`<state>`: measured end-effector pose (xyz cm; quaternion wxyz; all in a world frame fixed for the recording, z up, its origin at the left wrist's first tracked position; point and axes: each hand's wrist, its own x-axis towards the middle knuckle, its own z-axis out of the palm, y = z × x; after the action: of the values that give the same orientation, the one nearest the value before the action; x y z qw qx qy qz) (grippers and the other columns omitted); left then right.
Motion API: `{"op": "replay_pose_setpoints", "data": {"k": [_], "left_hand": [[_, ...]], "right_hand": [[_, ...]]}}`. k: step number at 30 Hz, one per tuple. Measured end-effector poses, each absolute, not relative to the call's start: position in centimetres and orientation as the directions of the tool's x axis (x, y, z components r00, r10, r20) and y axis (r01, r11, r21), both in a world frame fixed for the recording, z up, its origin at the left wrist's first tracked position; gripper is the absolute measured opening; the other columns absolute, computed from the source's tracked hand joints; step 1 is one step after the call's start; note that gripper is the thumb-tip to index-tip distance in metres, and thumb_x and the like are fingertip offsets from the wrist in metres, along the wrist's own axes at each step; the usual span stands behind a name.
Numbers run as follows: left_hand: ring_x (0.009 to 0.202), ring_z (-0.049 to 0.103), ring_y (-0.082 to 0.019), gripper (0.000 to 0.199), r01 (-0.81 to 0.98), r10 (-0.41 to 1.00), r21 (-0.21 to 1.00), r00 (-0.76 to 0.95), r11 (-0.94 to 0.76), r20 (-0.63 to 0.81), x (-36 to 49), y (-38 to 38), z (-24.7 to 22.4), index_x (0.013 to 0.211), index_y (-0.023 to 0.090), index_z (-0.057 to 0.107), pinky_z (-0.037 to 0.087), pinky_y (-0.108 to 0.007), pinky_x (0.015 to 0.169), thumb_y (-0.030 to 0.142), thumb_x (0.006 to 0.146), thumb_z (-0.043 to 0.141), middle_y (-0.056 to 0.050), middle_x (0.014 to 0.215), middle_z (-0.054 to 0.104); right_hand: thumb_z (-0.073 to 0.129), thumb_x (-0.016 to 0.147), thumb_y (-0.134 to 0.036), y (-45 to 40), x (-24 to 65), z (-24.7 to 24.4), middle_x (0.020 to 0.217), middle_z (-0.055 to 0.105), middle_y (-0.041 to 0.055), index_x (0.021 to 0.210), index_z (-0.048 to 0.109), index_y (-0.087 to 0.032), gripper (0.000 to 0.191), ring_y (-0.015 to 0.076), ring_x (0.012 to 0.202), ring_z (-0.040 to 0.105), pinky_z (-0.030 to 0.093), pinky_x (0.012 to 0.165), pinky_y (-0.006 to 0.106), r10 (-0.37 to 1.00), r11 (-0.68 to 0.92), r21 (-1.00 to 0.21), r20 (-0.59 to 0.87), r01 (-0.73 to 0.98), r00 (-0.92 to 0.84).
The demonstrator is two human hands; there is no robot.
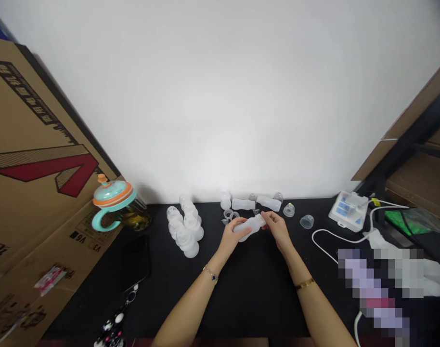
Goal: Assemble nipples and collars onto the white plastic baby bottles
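My left hand is closed around the body of a frosted white baby bottle, which lies tilted with its neck up and to the right. At the neck end, my right hand pinches the bottle's top; whatever small part lies under those fingers is hidden. Just behind my hands are loose bottles, one standing and others lying down, and several clear rings. To the right of my right hand sit a nipple piece with a yellowish tip and a clear dome cap.
Capped baby bottles stand grouped at left on the black table. Farther left are a lidded mug, a phone with a beaded strap and a large carton. At right lie a white case and a cable.
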<state>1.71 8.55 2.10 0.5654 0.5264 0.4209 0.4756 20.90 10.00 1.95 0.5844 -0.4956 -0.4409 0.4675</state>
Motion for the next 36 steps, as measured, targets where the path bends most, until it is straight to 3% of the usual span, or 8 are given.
{"op": "replay_pose_setpoints", "data": {"k": [15, 29, 36], "left_hand": [[0.085, 0.068, -0.022, 0.044, -0.074, 0.973, 0.997, 0.228, -0.02, 0.036, 1.7, 8.4, 2.1, 0.104, 0.018, 0.072, 0.05, -0.029, 0.074, 0.044, 0.069, 0.084, -0.006, 0.095, 0.073], [0.09, 0.067, -0.023, 0.046, -0.173, 0.986, 0.982, 0.162, 0.073, -0.045, 1.7, 8.1, 3.5, 0.1, 0.02, 0.073, 0.049, -0.029, 0.076, 0.047, 0.066, 0.085, -0.005, 0.098, 0.073], [0.081, 0.067, -0.02, 0.051, -0.264, 0.977, 0.953, 0.186, 0.149, -0.102, 1.6, 8.5, 2.6, 0.103, 0.018, 0.072, 0.048, -0.027, 0.07, 0.049, 0.064, 0.087, -0.005, 0.093, 0.072]], "right_hand": [[0.078, 0.072, -0.066, 9.9, 20.7, 2.1, 0.063, 0.063, 0.0021, 0.063, 0.066, -0.021, 0.048, 0.0181, 0.059, 0.055, 0.047, 0.055, 0.03, 0.974, 0.094, -0.995, 0.085, -0.034, 0.209], [0.072, 0.077, -0.063, 9.5, 20.6, 2.6, 0.065, 0.06, -0.0007, 0.072, 0.06, -0.022, 0.044, 0.0168, 0.056, 0.058, 0.048, 0.053, 0.029, 0.993, 0.086, -0.944, 0.055, -0.318, 0.104], [0.077, 0.077, -0.055, 9.1, 20.6, 3.0, 0.064, 0.056, -0.0025, 0.078, 0.063, -0.022, 0.036, 0.0147, 0.056, 0.056, 0.047, 0.055, 0.029, 0.991, 0.11, -0.945, 0.079, -0.309, 0.111]]}}
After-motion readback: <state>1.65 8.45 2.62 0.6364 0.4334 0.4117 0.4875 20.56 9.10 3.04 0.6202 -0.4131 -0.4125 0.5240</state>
